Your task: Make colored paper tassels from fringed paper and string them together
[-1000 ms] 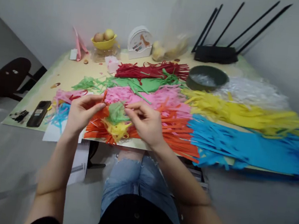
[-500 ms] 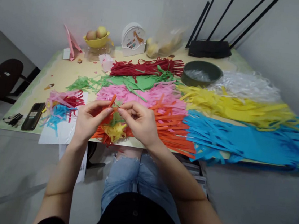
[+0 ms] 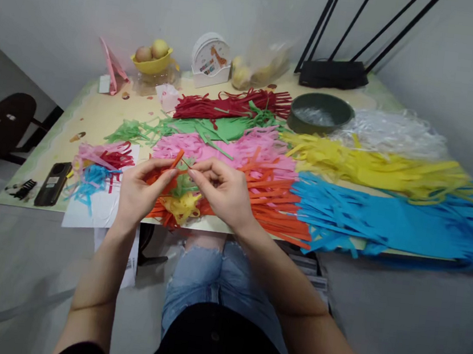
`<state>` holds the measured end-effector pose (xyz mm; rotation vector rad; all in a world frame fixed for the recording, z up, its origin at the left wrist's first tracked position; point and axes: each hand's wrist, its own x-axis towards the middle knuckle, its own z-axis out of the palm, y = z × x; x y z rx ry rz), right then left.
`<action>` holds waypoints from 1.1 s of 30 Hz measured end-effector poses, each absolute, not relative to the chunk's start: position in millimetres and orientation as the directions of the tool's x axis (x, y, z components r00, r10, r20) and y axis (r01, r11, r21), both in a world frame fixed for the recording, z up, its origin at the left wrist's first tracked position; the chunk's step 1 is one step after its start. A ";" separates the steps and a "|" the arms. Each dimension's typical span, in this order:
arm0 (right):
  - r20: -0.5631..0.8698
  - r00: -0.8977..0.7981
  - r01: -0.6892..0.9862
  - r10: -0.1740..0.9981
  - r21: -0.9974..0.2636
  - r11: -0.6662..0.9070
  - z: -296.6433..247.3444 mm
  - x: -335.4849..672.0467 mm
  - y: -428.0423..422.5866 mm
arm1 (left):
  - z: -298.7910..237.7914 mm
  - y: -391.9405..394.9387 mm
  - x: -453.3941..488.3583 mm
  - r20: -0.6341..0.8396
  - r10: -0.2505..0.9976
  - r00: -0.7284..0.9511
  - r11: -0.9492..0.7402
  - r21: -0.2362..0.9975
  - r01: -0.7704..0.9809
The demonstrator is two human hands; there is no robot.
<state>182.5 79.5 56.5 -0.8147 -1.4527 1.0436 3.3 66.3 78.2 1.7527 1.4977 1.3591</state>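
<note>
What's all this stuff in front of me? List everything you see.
table: one, pale yellow, bearing all
red strips: pile, far middle
green strips: pile, before the red
pink strips: pile, middle
orange strips: pile, near edge
yellow strips: pile, right
blue strips: pile, near right
clear plastic: heap, far right
bowl: one, dark green, far
router: one, black, far edge
clock: one, white, far middle
fruit bowl: one, yellow, far left
phone: one, black, near left
mixed bundle: one, left
chair: one, dark, left of table
yellow bundle: one, below hands
orange strip: one, pinched by both hands
left hand, right hand: bare, fingertips together
</note>
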 end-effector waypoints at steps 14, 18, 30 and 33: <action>0.224 -0.249 -0.221 0.942 -0.960 0.170 52.2 186.4 84.8 | 77.2 60.5 5.9 0.641 0.737 0.212 -0.523 0.344 0.780; 0.176 -0.313 -0.282 0.933 -0.955 0.086 51.2 187.0 86.8 | 77.9 60.5 6.2 0.684 0.670 0.288 -0.533 0.173 0.829; 0.163 -0.131 -0.457 0.978 -0.885 0.087 45.3 194.3 94.4 | 55.6 37.2 10.2 0.573 0.666 0.477 -0.580 -0.003 0.814; 0.134 0.015 -0.636 0.991 -0.764 0.113 46.9 197.0 95.8 | 50.4 50.1 -34.2 0.402 0.774 0.489 -0.589 0.177 0.788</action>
